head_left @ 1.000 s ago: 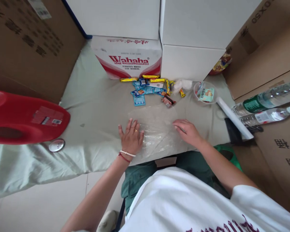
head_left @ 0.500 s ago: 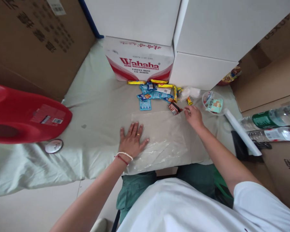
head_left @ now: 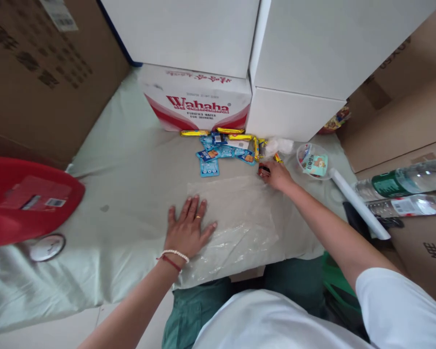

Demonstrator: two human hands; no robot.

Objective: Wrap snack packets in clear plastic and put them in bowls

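My left hand (head_left: pixel 187 228) lies flat, fingers spread, on the left edge of a clear plastic bag (head_left: pixel 240 223) spread on the pale green cloth. My right hand (head_left: pixel 277 175) reaches to the bag's far right corner, fingers closed on a small dark red snack packet (head_left: pixel 263 170). Just beyond it lies a heap of snack packets (head_left: pixel 225 145), blue ones and yellow bars, in front of a Wahaha carton (head_left: pixel 196 99).
White boxes (head_left: pixel 294 63) stand behind the snacks. A clear cup with packets (head_left: pixel 311 162) and a white roll (head_left: pixel 359 203) lie to the right, near water bottles (head_left: pixel 403 182). A red container (head_left: pixel 25 198) and a round metal lid (head_left: pixel 46 247) sit left. Brown cartons flank both sides.
My right hand has left the bag's middle, reached forward to the snack heap and closed on the dark red packet. My left hand stayed flat on the bag.
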